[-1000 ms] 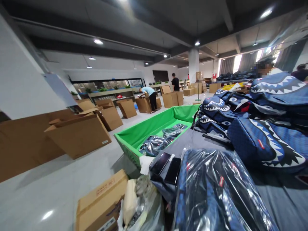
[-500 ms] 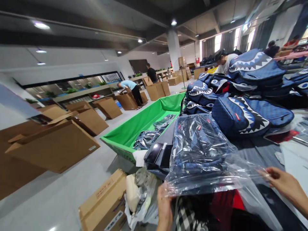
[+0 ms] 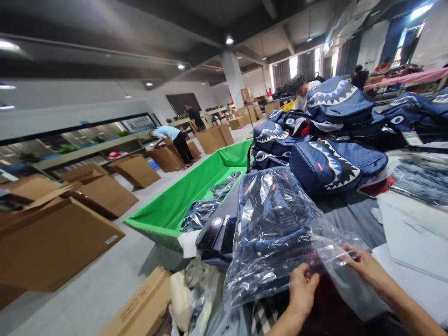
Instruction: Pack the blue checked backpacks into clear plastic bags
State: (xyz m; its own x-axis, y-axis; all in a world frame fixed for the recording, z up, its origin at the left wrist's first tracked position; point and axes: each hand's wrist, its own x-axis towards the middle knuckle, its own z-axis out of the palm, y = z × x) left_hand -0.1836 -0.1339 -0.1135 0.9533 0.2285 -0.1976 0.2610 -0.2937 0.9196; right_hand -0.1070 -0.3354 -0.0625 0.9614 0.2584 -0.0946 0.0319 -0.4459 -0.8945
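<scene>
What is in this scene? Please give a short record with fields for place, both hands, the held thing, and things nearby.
place: warehouse hall, grey table
left hand: grips near edge of plastic bag
right hand: pinches the same bag's open end
bag contents: blue backpack
behind: pile of shark-mouth backpacks
left of table: green bin, cardboard boxes
others: person bending over a box

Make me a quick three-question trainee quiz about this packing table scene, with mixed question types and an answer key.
1. True or false: both hands grip the open end of the clear plastic bag holding a blue backpack.
2. Which lies in the green bin? A) loose shoes B) bagged items C) folded cartons
3. Fill in: the unbagged backpacks piled behind the bag show a ____ mouth print.

Key: 1 true, the left hand and right hand pinch its near edge; 2 B; 3 shark.
</scene>
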